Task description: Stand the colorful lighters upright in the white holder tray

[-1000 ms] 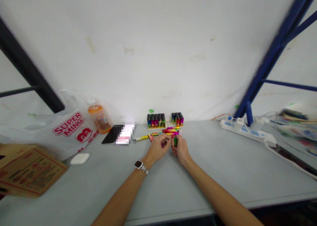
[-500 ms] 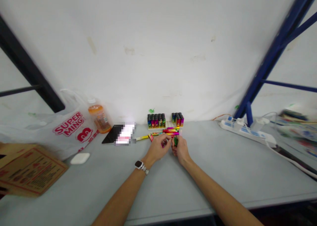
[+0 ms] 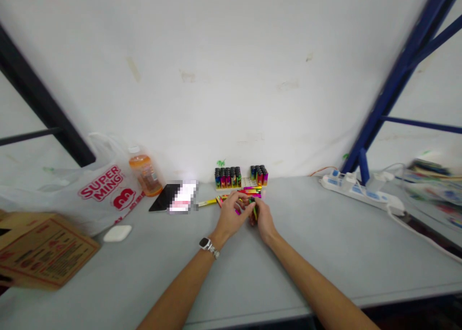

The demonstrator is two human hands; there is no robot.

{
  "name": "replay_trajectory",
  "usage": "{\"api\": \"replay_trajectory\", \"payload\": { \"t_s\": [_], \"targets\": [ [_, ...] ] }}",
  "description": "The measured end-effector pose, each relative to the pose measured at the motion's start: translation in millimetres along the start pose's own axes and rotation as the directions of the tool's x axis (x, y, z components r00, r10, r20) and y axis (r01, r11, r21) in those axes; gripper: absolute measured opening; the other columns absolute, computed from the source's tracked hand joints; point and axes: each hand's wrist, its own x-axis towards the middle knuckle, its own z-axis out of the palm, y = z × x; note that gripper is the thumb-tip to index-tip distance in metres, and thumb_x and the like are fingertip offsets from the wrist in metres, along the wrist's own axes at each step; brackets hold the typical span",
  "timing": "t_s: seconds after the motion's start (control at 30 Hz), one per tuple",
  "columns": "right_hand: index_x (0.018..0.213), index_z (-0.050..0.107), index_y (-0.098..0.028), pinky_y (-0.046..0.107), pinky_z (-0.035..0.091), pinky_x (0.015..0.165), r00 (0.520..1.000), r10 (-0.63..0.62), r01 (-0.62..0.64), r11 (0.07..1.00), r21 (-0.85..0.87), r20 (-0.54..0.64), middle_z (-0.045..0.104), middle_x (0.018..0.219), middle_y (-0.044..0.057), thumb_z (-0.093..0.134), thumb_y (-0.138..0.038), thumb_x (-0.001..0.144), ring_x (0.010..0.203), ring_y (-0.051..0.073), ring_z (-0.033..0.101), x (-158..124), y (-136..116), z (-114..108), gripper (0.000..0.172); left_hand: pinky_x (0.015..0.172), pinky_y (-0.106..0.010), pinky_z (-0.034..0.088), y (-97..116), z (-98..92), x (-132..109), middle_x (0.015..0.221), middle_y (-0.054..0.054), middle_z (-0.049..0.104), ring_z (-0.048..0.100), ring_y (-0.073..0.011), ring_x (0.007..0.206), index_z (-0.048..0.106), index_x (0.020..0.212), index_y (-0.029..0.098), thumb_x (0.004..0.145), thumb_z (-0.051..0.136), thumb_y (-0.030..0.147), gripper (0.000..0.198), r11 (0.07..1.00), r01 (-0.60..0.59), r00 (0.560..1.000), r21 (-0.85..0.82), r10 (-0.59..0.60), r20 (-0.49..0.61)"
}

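My right hand (image 3: 266, 220) is closed around a small green cylinder (image 3: 255, 211), mostly hidden by the fingers. My left hand (image 3: 233, 213), with a watch on its wrist, meets it from the left. Its thumb and fingertips are bent against the cylinder's upper part; whether anything else is pinched there I cannot tell. Just behind the hands lie shiny pink, red and yellow wrappers (image 3: 252, 191), partly covered by my left hand. Further back, several small colourful cylinders (image 3: 228, 178) with dark tops stand upright in a pale rack (image 3: 247, 181). A second group (image 3: 259, 175) stands at the rack's right end.
A tablet (image 3: 166, 198) and a juice bottle (image 3: 146, 173) are at the left, beside a plastic bag (image 3: 103, 190). A cardboard box (image 3: 50, 253) and a white case (image 3: 117, 233) sit nearer. On the right lies a power strip (image 3: 361, 193) with cables. A wall rises behind the table (image 3: 325, 243).
My left hand has shifted slightly right, and its fingertips now reach the cylinder in my right hand. The right hand has turned a little, hiding more of the cylinder.
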Motion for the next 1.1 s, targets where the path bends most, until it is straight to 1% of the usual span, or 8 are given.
{"api": "replay_trajectory", "payload": {
  "t_s": [0.1, 0.23, 0.37, 0.5, 0.77, 0.9, 1.0, 1.1],
  "targets": [
    [0.077, 0.059, -0.021, 0.024, 0.032, 0.043, 0.998, -0.063, 0.063, 0.997, 0.053, 0.007, 0.053, 0.060, -0.003, 0.060, -0.048, 0.076, 0.048, 0.012, 0.042, 2, 0, -1, 0.028, 0.060, -0.022, 0.051, -2, 7.0, 0, 0.093, -0.005, 0.064, 0.061, -0.0133, 0.073, 0.065, 0.101, 0.017, 0.083, 0.069, 0.033, 0.025, 0.997, 0.059, 0.997, -0.048, -0.062, -0.056],
    [0.075, 0.055, -0.022, 0.023, 0.034, 0.047, 0.996, -0.078, 0.074, 0.990, 0.122, 0.032, 0.049, 0.061, -0.005, 0.069, -0.043, 0.070, 0.052, 0.011, 0.044, 3, 0, -2, 0.025, 0.061, -0.022, 0.053, -5, 6.6, 2, 0.102, -0.007, 0.065, 0.063, -0.0145, 0.080, 0.066, 0.109, 0.019, 0.089, 0.061, 0.033, 0.024, 0.993, 0.072, 0.996, -0.092, -0.077, -0.051],
    [0.081, 0.055, -0.023, 0.024, 0.039, 0.050, 0.985, -0.165, 0.161, 0.985, 0.061, 0.058, 0.053, 0.065, -0.004, 0.071, -0.047, 0.073, 0.056, 0.013, 0.047, 1, 0, -4, 0.029, 0.076, -0.029, 0.056, -2, -3.9, 4, 0.106, -0.006, 0.066, 0.063, -0.0163, 0.089, 0.066, 0.117, 0.023, 0.095, 0.052, 0.029, 0.027, 0.998, -0.040, 0.999, 0.049, 0.038, 0.039],
    [0.086, 0.054, -0.024, 0.026, 0.043, 0.052, 0.969, -0.235, 0.235, 0.972, 0.016, 0.069, 0.057, 0.072, -0.002, 0.069, -0.054, 0.076, 0.062, 0.015, 0.052, -1, 0, -4, 0.035, 0.093, -0.037, 0.052, 2, -9.5, 6, 0.110, -0.006, 0.066, 0.063, -0.0183, 0.097, 0.063, 0.124, 0.025, 0.096, 0.051, 0.026, 0.030, 0.975, -0.125, 0.988, 0.182, 0.105, 0.115],
    [0.097, 0.050, -0.025, 0.031, 0.050, 0.073, 0.948, -0.314, 0.316, 0.948, -0.035, 0.059, 0.065, 0.096, 0.003, 0.068, -0.036, 0.079, 0.087, 0.019, 0.063, 1, 1, -4, 0.028, 0.076, -0.029, 0.056, -5, -4.2, 15, 0.106, -0.006, 0.070, 0.066, -0.0182, 0.093, 0.064, 0.117, 0.022, 0.091, 0.059, 0.031, 0.028, 0.995, -0.007, 1.000, 0.098, 0.007, -0.002],
    [0.100, 0.051, -0.023, 0.031, 0.048, 0.071, 0.948, -0.316, 0.302, 0.932, -0.201, -0.041, 0.065, 0.098, 0.005, 0.065, -0.031, 0.076, 0.090, 0.020, 0.062, 5, -2, -10, 0.028, 0.076, -0.028, 0.056, -2, -8.3, 44, 0.103, -0.005, 0.072, 0.068, -0.0169, 0.086, 0.068, 0.107, 0.019, 0.088, 0.062, 0.030, 0.022, 0.997, -0.016, 0.999, 0.071, 0.013, 0.041],
    [0.099, 0.052, -0.023, 0.031, 0.046, 0.069, 0.942, -0.310, 0.266, 0.924, -0.273, -0.132, 0.064, 0.094, 0.004, 0.062, -0.031, 0.076, 0.086, 0.020, 0.061, 10, -4, -18, 0.027, 0.074, -0.027, 0.056, 2, -9.2, 82, 0.093, -0.005, 0.073, 0.068, -0.0161, 0.081, 0.070, 0.104, 0.018, 0.086, 0.063, 0.026, 0.020, 0.993, -0.052, 0.992, 0.102, 0.040, 0.118],
    [0.096, 0.052, -0.023, 0.031, 0.045, 0.071, 0.937, -0.310, 0.254, 0.921, -0.296, -0.159, 0.063, 0.088, 0.002, 0.061, -0.031, 0.076, 0.083, 0.020, 0.059, 14, -4, -24, 0.023, 0.077, -0.028, 0.055, 0, -3.9, 120, 0.085, -0.004, 0.073, 0.068, -0.0161, 0.079, 0.070, 0.097, 0.016, 0.083, 0.065, 0.021, 0.016, 0.983, -0.085, 0.976, 0.161, 0.050, 0.210]
  ]
}}
